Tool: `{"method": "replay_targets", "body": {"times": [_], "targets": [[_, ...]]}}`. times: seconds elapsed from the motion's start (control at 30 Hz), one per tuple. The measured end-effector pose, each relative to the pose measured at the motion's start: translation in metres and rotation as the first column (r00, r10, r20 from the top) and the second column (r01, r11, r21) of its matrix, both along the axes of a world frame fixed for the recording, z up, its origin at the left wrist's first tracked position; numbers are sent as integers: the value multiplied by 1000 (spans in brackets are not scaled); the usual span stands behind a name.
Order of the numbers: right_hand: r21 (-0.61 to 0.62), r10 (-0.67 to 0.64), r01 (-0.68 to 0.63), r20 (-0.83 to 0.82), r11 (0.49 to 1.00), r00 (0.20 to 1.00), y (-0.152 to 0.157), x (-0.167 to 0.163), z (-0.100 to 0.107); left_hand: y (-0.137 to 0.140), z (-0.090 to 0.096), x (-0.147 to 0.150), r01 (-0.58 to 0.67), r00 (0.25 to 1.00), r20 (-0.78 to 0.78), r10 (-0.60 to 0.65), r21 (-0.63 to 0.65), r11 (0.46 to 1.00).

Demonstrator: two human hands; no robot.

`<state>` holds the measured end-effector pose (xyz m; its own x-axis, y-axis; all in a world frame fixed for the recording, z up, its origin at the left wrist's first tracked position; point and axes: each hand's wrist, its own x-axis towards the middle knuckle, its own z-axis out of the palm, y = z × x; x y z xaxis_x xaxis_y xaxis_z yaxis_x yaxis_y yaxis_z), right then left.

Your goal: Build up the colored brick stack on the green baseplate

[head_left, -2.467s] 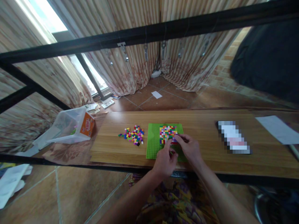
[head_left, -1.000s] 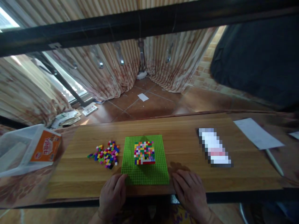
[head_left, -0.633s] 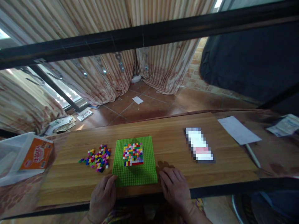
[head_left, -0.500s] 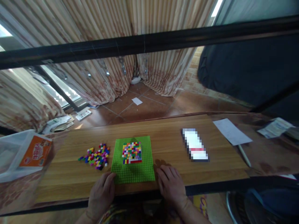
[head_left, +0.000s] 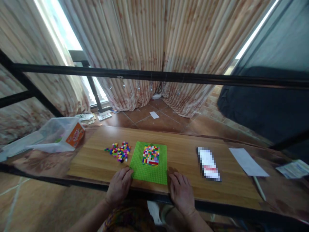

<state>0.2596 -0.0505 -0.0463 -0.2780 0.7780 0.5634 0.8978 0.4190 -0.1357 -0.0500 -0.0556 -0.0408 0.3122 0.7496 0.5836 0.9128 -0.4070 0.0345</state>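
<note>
A green studded baseplate (head_left: 149,177) lies on the wooden board, bearing a block of many-coloured toy bricks (head_left: 151,155) built near its upper middle. My left hand (head_left: 120,185) rests at the plate's lower left corner, its fingertips at or on the edge; I see nothing held in it. My right hand (head_left: 182,191) lies on the board just right of the plate, palm down with fingers stretched out and holding nothing. Left of the plate, a heap of loose small bricks (head_left: 120,151) is spread on the wood.
A blurred-out phone (head_left: 209,164) lies to the right, beside a white paper sheet (head_left: 248,161) and a pale pen-like stick (head_left: 259,188). A clear plastic bin (head_left: 55,129) with an orange label stands at left. A dark metal bar (head_left: 145,74) crosses beyond the table.
The camera view has turned left and levelled out, so the table shows farther right in the picture and more of the bin is visible. Both hands stay beside the plate.
</note>
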Motion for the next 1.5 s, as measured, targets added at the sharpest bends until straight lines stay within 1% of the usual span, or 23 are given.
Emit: {"method": "replay_targets", "body": {"times": [0.1, 0.17, 0.23, 0.3, 0.37, 0.43, 0.5, 0.6, 0.7, 0.8, 0.87, 0.97, 1.03, 1.13, 1.2, 1.27, 1.3, 1.37, 1.43, 1.5], "targets": [[10, 15, -15, -27, 1000, 1000, 1, 1, -1, -2, 0, 3, -28, 1000, -12, 28, -20, 999], [-23, 12, -14, -93, 1000, 996, 4, -1, 1, -3, -1, 3, -51, 999, -5, 51, -30, 998], [-131, 7, -29, -169, 991, 986, 9, -2, 6, -5, -2, 3, -58, 998, 2, 58, -45, 997], [-284, 12, -71, -205, 956, 979, 18, -1, 13, -6, -3, 2, -45, 999, 8, 45, -79, 996], [-400, 5, -98, -226, 911, 974, 33, 1, 20, -8, -4, 2, -34, 999, 22, 37, -116, 993], [-461, 4, -125, -253, 879, 967, 49, 2, 24, -10, -3, 2, -40, 998, 40, 47, -140, 989], [-492, 15, -161, -287, 855, 958, 65, 2, 25, -12, -2, 4, -52, 997, 47, 60, -151, 987], [-501, 4, -187, -342, 845, 940, 78, -1, 18, -15, 0, 5, -66, 997, 33, 72, -148, 987], [-461, -58, -126, -365, 879, 929, 78, -5, 9, -17, 3, 5, -71, 997, 13, 73, -128, 989], [-423, -109, -42, -326, 905, 939, 73, -8, 5, -18, 5, 4, -76, 997, -6, 76, -119, 990], [-412, -103, -48, -337, 910, 936, 70, -10, 5, -17, 5, 2, -83, 997, -13, 82, -105, 991], [-364, -104, -41, -370, 931, 923, 65, -14, 7, -16, 2, 0, -63, 998, -5, 63, -99, 993], [-334, -104, -16, -337, 943, 936, 59, -19, 9, -14, -1, 0, -43, 999, 19, 45, -119, 992], [-327, -110, 33, -218, 944, 970, 47, -30, 14, -9, -2, 1, 11, 998, 56, -2, -158, 987], [-323, -147, 95, -142, 942, 979, 38, -36, 16, -6, -1, 3, 3, 997, 82, 11, -169, 986], [-327, -182, 139, -104, 935, 978, 30, -38, 17, -6, 2, 6, -10, 994, 107, 33, -207, 978], [-335, -186, 140, -110, 932, 976, 27, -37, 16, -6, 3, 7, -22, 991, 120, 52, -234, 972], [-358, -206, 134, -172, 924, 963, 26, -35, 14, -6, 6, 9, -34, 983, 162, 80, -266, 963], [-375, -202, 94, -261, 922, 944, 30, -33, 12, -3, 11, 8, -17, 974, 210, 87, -313, 950], [-405, -226, 74, -342, 911, 912, 39, -31, 13, 5, 19, 7, 1, 956, 269, 113, -392, 920]]}}
